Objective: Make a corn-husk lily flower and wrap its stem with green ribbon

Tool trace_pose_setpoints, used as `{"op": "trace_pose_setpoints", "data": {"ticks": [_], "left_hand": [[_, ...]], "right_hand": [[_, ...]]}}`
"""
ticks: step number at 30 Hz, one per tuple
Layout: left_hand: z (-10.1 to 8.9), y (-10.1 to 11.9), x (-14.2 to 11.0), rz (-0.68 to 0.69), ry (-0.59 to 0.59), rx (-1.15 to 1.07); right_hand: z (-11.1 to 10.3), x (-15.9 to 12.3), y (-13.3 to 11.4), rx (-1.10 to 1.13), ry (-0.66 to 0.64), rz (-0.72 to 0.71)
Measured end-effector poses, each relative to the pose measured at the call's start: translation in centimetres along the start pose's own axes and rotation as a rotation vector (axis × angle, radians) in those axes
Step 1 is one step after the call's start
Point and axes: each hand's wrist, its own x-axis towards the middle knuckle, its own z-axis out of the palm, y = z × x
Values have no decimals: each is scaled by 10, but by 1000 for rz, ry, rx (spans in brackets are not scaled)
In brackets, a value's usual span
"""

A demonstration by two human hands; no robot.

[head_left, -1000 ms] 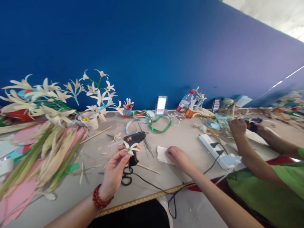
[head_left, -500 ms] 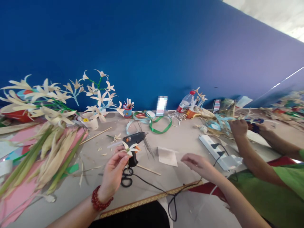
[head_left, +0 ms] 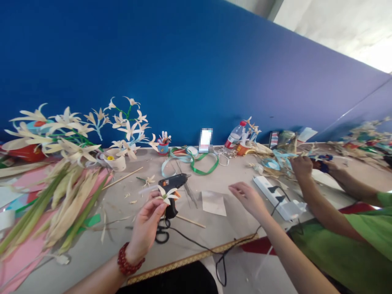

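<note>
Between the thumb and fingers of my left hand (head_left: pixel 149 218), which wears a red bead bracelet, is a small white corn-husk flower (head_left: pixel 168 195) with pointed petals. Just behind the flower lies a black glue gun (head_left: pixel 174 181), partly hidden by it and my fingers. Black-handled scissors (head_left: pixel 162 234) rest on the table beside my left wrist. My right hand (head_left: pixel 248 199) hovers right of a white paper square (head_left: pixel 214 203), its fingers stretched loosely to the left with nothing visible in them. Thin wires (head_left: pixel 191 194) lie between glue gun and paper.
Potted husk flowers (head_left: pixel 73 151) and loose corn husks (head_left: pixel 76 200) fill the left. Ribbon loops (head_left: pixel 206 167) and a bottle (head_left: pixel 235 135) stand farther back. A power strip (head_left: pixel 275 200) lies right, near a co-worker's hands (head_left: pixel 303 167). A black cord (head_left: pixel 196 243) crosses the table edge.
My right hand has shifted slightly up and away from me. My left hand still holds the flower, nearly in place. The camera view has tilted a little.
</note>
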Motion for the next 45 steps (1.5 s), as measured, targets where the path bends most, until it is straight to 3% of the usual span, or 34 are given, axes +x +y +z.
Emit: {"op": "trace_pose_setpoints", "data": {"ticks": [3, 6, 11, 17, 26, 39, 45], "left_hand": [[0, 0, 0, 30, -81, 27], [-1, -1, 2, 47, -86, 32], [-2, -1, 2, 31, -115, 21], [-1, -2, 3, 20, -110, 3], [-1, -1, 2, 14, -104, -37], [-4, -4, 2, -2, -82, -42], [-3, -4, 1, 3, -107, -48]], "right_hand": [[24, 25, -12, 70, -200, -138], [38, 26, -20, -12, -381, -164], [34, 19, -27, -49, -465, -48], [24, 32, -34, -86, -575, 28], [62, 24, -48, -379, -353, 56], [70, 33, -1, -419, -67, -59], [80, 32, -1, -358, -21, -103]]}}
